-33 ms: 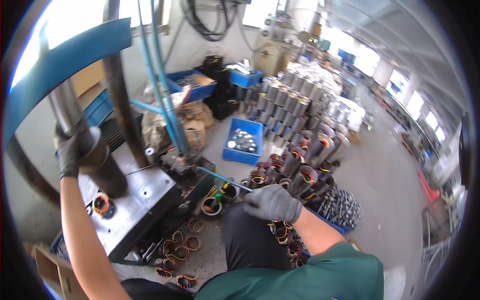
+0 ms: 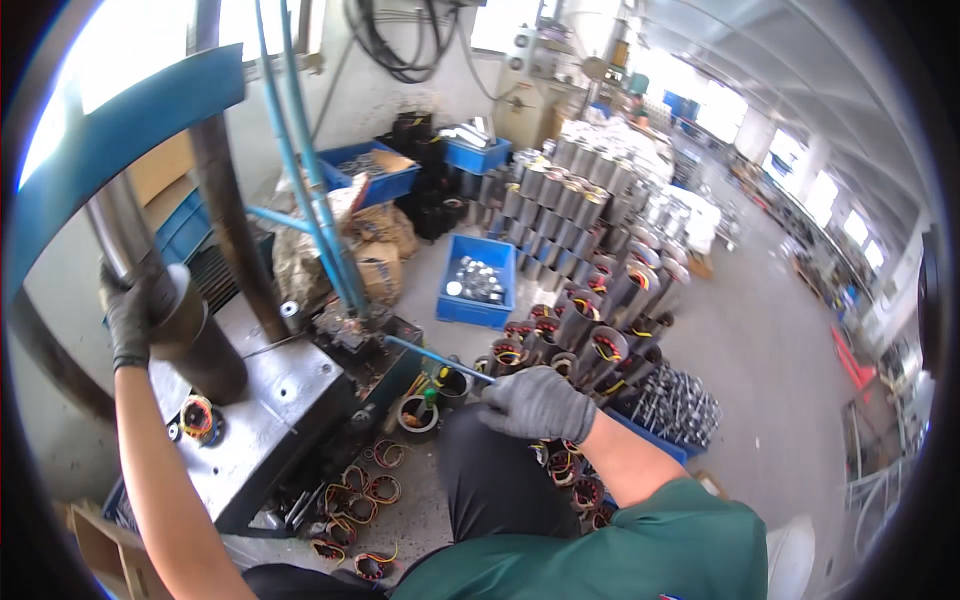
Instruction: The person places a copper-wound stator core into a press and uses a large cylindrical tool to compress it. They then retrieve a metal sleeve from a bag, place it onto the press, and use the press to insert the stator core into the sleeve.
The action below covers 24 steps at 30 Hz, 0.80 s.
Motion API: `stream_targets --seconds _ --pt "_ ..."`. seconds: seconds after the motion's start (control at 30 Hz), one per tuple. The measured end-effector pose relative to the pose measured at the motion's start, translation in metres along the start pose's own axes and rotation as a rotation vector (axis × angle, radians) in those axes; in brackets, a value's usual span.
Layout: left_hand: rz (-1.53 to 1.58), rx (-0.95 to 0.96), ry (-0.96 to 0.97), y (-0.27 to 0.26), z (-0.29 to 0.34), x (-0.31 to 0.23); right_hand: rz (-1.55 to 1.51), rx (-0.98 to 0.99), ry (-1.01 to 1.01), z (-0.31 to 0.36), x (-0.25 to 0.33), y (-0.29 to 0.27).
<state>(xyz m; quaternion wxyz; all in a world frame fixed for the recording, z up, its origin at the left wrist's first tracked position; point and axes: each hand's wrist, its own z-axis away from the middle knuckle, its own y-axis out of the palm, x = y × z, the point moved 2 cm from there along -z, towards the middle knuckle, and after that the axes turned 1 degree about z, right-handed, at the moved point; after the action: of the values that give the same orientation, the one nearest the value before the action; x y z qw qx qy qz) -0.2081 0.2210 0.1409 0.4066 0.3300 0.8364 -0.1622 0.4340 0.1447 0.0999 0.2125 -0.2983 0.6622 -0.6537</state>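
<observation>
My left hand, in a grey glove, is closed around the upper part of a dark metal tube under the shiny press ram. The tube leans slightly and its lower end is at the steel press table. Beside it on that table lies a wound stator coil with yellow and red wires. My right hand, gloved too, is wrapped round the end of a blue lever running to the press base. Its fingertips are partly hidden.
Stator coils lie on the floor beside the press. A white pot holds a green-handled tool. Ahead are a blue bin of metal parts and stacked metal tubes. Another blue bin of parts sits beyond my right arm.
The view has shifted slightly, so the surroundings sit a little further left. Both hands keep their holds on the tube and the lever.
</observation>
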Motion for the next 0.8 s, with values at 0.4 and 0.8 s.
stream_targets --seconds 0.4,0.8 --pt "-0.056 0.009 -0.045 0.008 -0.016 0.008 -0.021 0.078 0.081 0.006 -0.009 -0.001" --pt "0.166 0.091 -0.146 -0.003 -0.034 0.048 0.029 -0.713 -0.256 -0.095 -0.009 -0.076"
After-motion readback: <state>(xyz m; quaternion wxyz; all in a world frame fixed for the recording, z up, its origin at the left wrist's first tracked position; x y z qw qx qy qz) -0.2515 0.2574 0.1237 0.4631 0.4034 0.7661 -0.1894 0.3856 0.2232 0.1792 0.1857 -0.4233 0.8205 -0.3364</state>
